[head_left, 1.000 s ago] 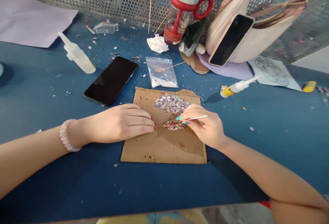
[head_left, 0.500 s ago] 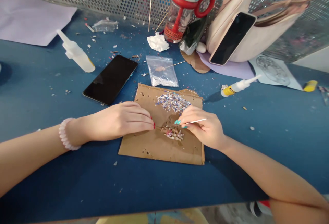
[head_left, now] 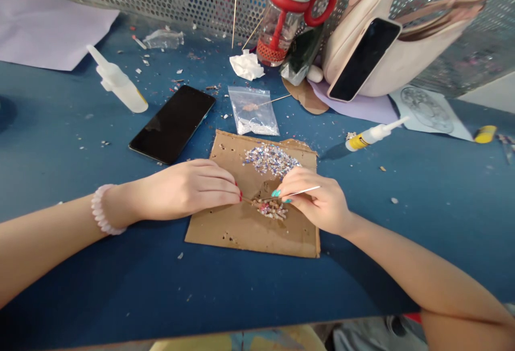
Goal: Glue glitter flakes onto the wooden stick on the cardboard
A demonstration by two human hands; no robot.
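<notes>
My left hand (head_left: 201, 187) rests on the cardboard's left side, its fingertips pinching the thin stem of a small branch-like piece (head_left: 271, 210). Brownish strands and pale and pink bits cover that piece, which lies on the cardboard (head_left: 241, 233). From the right, my right hand (head_left: 316, 200) closes around a slim silvery tool (head_left: 303, 191); its tip reaches the upper edge of the branch-like piece. Whether the tool has one prong or two I cannot tell. Just beyond my fingers lies a heap of shiny multicoloured chips (head_left: 271, 159).
A dark phone (head_left: 173, 124) and a white glue bottle (head_left: 120, 85) lie at left. Behind the cardboard is a zip bag (head_left: 253, 112). A yellow-labelled glue tube (head_left: 372, 136) lies right. A red-handled cup (head_left: 277, 23), propped phone (head_left: 365, 60) and pale bag (head_left: 418, 58) line the mesh wall.
My right hand and its tool have shifted very slightly left, over the branch-like piece. My left hand keeps its place on the stem.
</notes>
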